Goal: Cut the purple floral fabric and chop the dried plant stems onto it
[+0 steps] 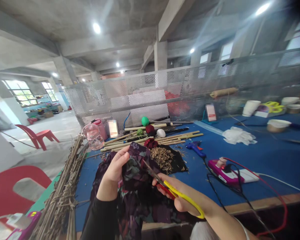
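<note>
Dark fabric with a purple, green and red pattern (137, 203) hangs over the near edge of the blue table. Up near its top, my left hand (117, 165) grips a raised fold of the cloth between thumb and fingers. My right hand (172, 188) is closed around the handles of a pair of scissors (187, 196) with yellow and red grips. Their blades point up and left and lie against the fabric; whether they are parted I cannot tell. Just beyond the cloth, brown dried shreds (162, 158) are heaped on a black sheet (178, 160).
Bundled dry stalks (62, 190) line the table's left edge. Bamboo sticks (187, 135) and balls lie behind the shreds. To the right are a blue glue gun (196, 148), a purple power strip (223, 173) with trailing cords, and white gloves (238, 136). A perforated metal screen (145, 100) stands behind.
</note>
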